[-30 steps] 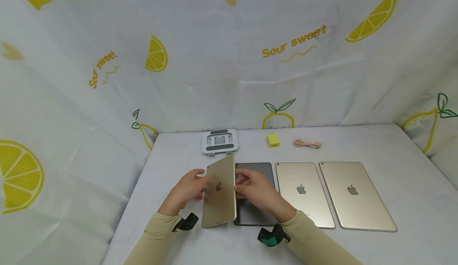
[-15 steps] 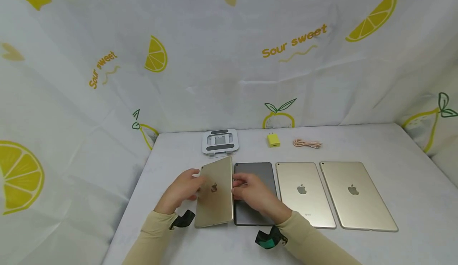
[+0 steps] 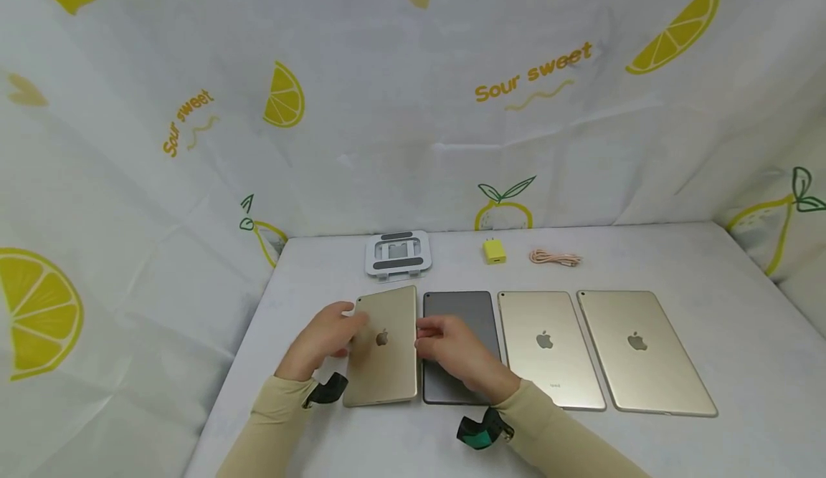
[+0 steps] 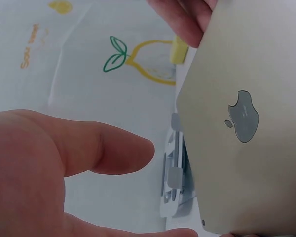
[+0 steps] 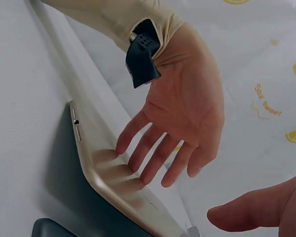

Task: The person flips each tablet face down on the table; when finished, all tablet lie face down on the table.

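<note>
A gold tablet (image 3: 377, 352) is tilted, back up, its right edge raised off the table. My right hand (image 3: 461, 356) holds that raised edge; its thumb (image 5: 251, 210) shows in the right wrist view, while its grip there is out of frame. At the opposite side, my left hand (image 3: 323, 338) has relaxed fingers extended at the tablet's left edge. Its fingertips lie at or very near the tablet's back in the right wrist view, and its thumb (image 4: 123, 150) stands apart. A dark grey tablet (image 3: 452, 381) lies partly under my right hand.
Two more gold tablets, a smaller one (image 3: 548, 370) and a larger one (image 3: 645, 370), lie to the right. Behind them are a folded white stand (image 3: 398, 254), a yellow charger plug (image 3: 494, 251) and a coiled pink cable (image 3: 555, 258). A lemon-print cloth (image 3: 400, 105) backs the table.
The gold tablet has shifted left and tilted down flatter, uncovering more of the dark tablet. Both hands have moved slightly left with it.
</note>
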`<state>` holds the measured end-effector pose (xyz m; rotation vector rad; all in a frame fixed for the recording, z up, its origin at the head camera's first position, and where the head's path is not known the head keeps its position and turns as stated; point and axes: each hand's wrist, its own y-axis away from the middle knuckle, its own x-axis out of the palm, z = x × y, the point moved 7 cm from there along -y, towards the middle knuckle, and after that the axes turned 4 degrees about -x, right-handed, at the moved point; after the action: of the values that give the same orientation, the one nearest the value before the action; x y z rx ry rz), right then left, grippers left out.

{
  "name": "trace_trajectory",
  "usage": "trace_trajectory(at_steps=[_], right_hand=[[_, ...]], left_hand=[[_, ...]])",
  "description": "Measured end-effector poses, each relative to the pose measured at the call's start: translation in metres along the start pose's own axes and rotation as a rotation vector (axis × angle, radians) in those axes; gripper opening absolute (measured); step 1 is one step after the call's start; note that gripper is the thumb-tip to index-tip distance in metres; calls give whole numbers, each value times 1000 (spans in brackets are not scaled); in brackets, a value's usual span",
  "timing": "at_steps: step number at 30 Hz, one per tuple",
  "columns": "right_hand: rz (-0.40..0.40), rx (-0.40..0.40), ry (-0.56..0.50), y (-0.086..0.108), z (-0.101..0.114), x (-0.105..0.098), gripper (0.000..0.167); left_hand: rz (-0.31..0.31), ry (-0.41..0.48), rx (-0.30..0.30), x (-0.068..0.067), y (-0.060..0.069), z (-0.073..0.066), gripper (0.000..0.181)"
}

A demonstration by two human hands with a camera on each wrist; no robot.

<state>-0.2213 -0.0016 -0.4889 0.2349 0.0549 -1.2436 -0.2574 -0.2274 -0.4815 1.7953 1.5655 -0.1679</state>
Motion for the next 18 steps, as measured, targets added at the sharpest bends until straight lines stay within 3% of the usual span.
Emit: trace_trajectory(at_steps=[7, 13, 18], right_hand=[[17, 8, -18, 0, -3, 4, 50], [30, 7, 65, 5, -2, 5, 56], [85, -1, 104, 8, 1, 13, 59]], left_hand=[[-6, -14, 1, -2, -2, -1, 70], [-6, -25, -7, -1, -4, 1, 71], [-16, -49, -19, -2, -5, 4, 70]])
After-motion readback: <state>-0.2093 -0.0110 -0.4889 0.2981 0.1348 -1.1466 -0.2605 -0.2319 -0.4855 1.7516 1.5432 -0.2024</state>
